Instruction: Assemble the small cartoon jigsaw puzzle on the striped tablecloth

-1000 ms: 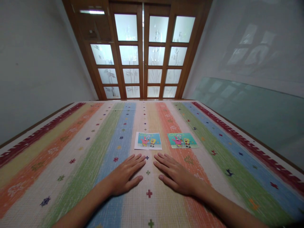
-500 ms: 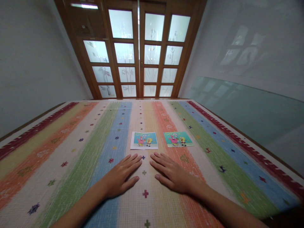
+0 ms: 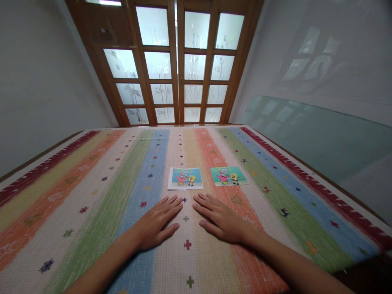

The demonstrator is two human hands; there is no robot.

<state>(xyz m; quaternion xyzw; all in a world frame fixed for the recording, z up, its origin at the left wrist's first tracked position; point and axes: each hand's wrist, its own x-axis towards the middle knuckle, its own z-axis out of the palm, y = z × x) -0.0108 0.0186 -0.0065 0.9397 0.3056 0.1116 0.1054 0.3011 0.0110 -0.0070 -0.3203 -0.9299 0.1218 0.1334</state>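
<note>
My left hand [image 3: 157,222] lies palm down on the striped tablecloth [image 3: 104,216], fingers stretched out and holding nothing. Opposite it, my right hand [image 3: 222,220] rests flat in the same way, its fingers pointing inward. Just beyond the fingertips is a cartoon picture card with a white border [image 3: 185,179], nearest to my left hand. To its right, past my right hand, lies a second cartoon card without a white border [image 3: 228,176]. Both cards show a pink starfish and a yellow sponge character on teal. Neither hand touches a card.
Colored stripes and small printed figures cover the cloth. A wooden door with frosted panes [image 3: 179,65] stands beyond the table's far edge. Along the right side a greenish glass panel [image 3: 312,134] leans by the white wall [image 3: 346,61]. A white wall [image 3: 39,81] is at left.
The view has tilted slightly, so the door, cloth and cards sit a little higher in the picture. Both hands stay flat in place.
</note>
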